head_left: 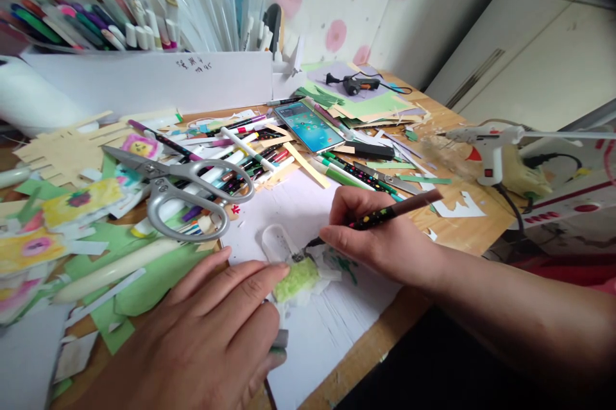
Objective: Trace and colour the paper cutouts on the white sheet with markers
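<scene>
My right hand grips a black marker with coloured dots, its tip down at the top edge of a small paper cutout. This cutout has a textured yellow-green body, dark marks along its top and a pale handle-like loop. Fingertips of my left hand press on the cutout's left side. A grey cylinder, like a pen cap, sticks out between the left thumb and index finger; the rest of it is hidden. Under the cutout lies a white sheet with green marks.
Large grey scissors lie left of the sheet, among green paper scraps and painted cutouts. Behind are loose markers, a lit phone and a white pen box. A white glue gun stands right; a black one lies behind.
</scene>
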A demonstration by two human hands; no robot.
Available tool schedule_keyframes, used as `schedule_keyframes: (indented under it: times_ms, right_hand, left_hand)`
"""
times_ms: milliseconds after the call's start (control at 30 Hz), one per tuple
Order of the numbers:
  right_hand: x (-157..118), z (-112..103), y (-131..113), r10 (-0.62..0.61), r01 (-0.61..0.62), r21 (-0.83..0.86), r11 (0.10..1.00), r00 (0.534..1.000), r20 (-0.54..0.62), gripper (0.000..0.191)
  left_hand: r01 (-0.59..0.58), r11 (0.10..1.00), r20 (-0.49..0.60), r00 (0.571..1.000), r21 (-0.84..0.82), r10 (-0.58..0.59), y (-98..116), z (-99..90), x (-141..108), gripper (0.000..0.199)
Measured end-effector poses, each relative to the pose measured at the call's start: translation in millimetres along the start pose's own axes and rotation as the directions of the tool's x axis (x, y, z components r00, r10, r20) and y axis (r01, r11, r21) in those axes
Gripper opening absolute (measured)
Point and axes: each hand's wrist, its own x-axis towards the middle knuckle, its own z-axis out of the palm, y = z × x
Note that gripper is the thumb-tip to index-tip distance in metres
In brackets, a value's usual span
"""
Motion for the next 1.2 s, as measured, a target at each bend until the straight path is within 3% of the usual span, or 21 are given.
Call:
schedule_keyframes:
  times_ms: [200,633,967,1200]
  right_hand:
    - [0.3,-0.4,-0.5,0.01,-0.011,-0.032,0.999,1.0,-0.03,0.02]
    - [-0.3,-0.1,4.1,-0.014,0.011,-0.035,0.999,0.997,-0.072,0.019]
    - [-1.1,-0.3,3.4,-0.029,0.028,-0.033,0.999,0.999,-0.037,0.018]
    - [0.0,0.5,3.9,-0.022,0.022,-0.015,1.0,0.999,-0.029,0.019]
  left_hand:
    - [0.019,1.0,0.027,0.999,-0.008,-0.019,0.1,0.5,-3.6,0.015]
    - [-0.008,1.0,-0.027,1.0,0.025,0.009,-0.9,4.3,-2.9,0.02]
    - [-0.007,1.0,0.034,0.999,0.01,0.007,-2.0,4.0,-4.3,0.012]
    - [-0.006,1.0,0.015,1.0,-0.004,0.006,-2.3,4.1,-6.6,0.012]
